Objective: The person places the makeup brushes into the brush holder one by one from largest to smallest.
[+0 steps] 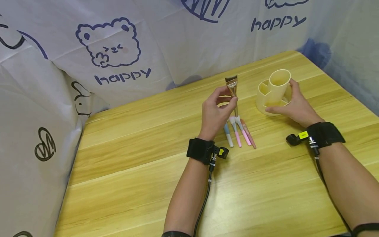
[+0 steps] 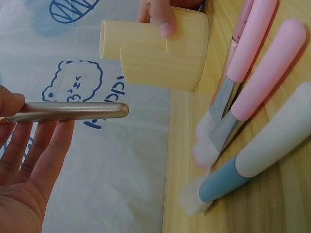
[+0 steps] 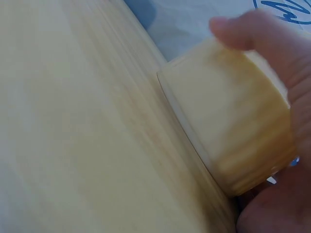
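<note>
Upright between the thumb and fingers of my left hand (image 1: 215, 113) is a makeup brush (image 1: 232, 86) with a bronze handle, its flat dark bristles at the top. The left wrist view shows the rounded handle end (image 2: 119, 109) pointing toward the table. My right hand (image 1: 300, 104) grips a cream brush holder (image 1: 277, 93) with several compartments, thumb on the near side and fingers round the far side. In the right wrist view the holder's base (image 3: 194, 141) is at the tabletop. Part of its wall is hidden by the hand.
Several more brushes lie side by side below the left hand: a blue-and-white brush (image 1: 229, 135), two pink-handled ones, and a rose-coloured brush (image 1: 249, 134). They rest on a wooden table (image 1: 133, 158). A white cloth (image 1: 165, 39) with blue drawings hangs behind it.
</note>
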### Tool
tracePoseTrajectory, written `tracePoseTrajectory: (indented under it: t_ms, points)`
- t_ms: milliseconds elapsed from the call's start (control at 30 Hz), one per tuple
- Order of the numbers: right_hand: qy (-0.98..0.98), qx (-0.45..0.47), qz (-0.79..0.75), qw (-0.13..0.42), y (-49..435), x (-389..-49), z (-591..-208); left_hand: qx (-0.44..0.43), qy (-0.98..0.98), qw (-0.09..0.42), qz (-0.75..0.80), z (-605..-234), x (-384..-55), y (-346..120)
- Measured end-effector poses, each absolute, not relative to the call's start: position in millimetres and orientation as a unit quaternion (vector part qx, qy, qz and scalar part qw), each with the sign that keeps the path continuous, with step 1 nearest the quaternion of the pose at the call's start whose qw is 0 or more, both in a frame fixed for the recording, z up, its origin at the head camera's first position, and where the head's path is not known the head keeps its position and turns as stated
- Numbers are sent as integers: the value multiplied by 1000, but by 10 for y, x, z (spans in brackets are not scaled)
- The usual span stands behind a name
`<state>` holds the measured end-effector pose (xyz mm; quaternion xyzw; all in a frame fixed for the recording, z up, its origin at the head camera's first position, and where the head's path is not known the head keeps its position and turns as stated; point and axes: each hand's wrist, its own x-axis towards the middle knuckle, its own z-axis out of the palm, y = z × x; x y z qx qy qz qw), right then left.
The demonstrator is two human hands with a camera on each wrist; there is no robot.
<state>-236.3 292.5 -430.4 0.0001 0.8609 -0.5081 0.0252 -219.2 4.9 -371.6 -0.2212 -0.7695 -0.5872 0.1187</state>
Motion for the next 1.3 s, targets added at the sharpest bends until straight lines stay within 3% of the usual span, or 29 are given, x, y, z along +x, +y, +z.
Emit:
tracePoseTrajectory:
  t_ms: [1300]
  points:
    - [870, -12, -492, 31, 2937, -2390, -4336, -224, -771, 118, -584, -3733, -2189, 51]
